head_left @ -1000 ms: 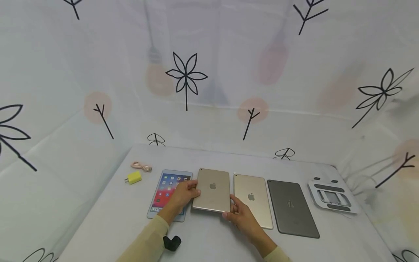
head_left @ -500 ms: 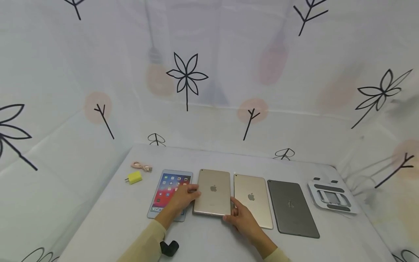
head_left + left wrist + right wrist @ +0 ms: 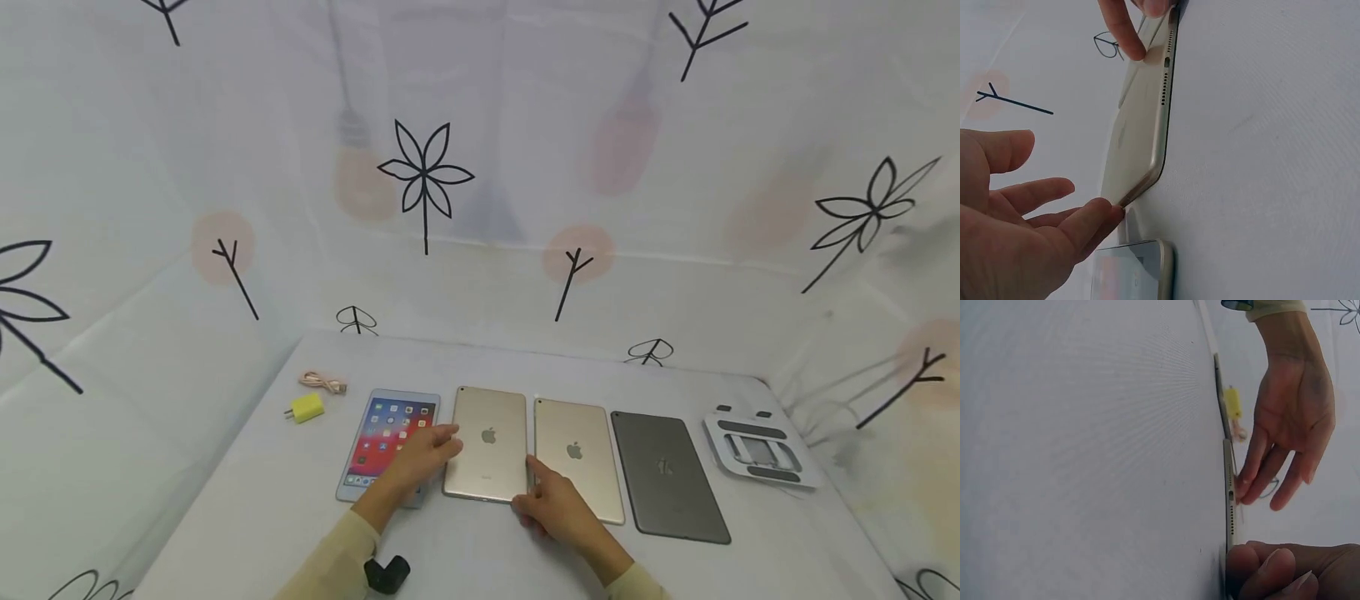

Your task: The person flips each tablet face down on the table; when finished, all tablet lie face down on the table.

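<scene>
A gold tablet (image 3: 486,467) lies back side up, its logo showing, between both hands. My left hand (image 3: 422,457) reaches across the lit white tablet (image 3: 378,429); its relaxed fingertips touch the gold tablet's left edge. In the left wrist view, the left fingers (image 3: 1088,219) meet the near left corner. My right hand (image 3: 558,504) holds the near right corner, index finger along the side and thumb at the bottom edge. The right wrist view shows the right hand's other fingers (image 3: 1275,575) curled. Speaker holes and a port line the gold tablet's near edge (image 3: 1165,81).
To the right lie a second gold tablet (image 3: 577,479) and a dark grey tablet (image 3: 671,492), both face down. Beyond them is a folded silver stand (image 3: 761,450). A yellow charger (image 3: 306,408) and a pink cable (image 3: 322,382) lie at the left. Patterned cloth (image 3: 487,292) encloses the table.
The gold tablet between my hands has come down, its near edge lowering toward me until it lies flat. My left fingers have loosened at its edge. The other tablets stay put.
</scene>
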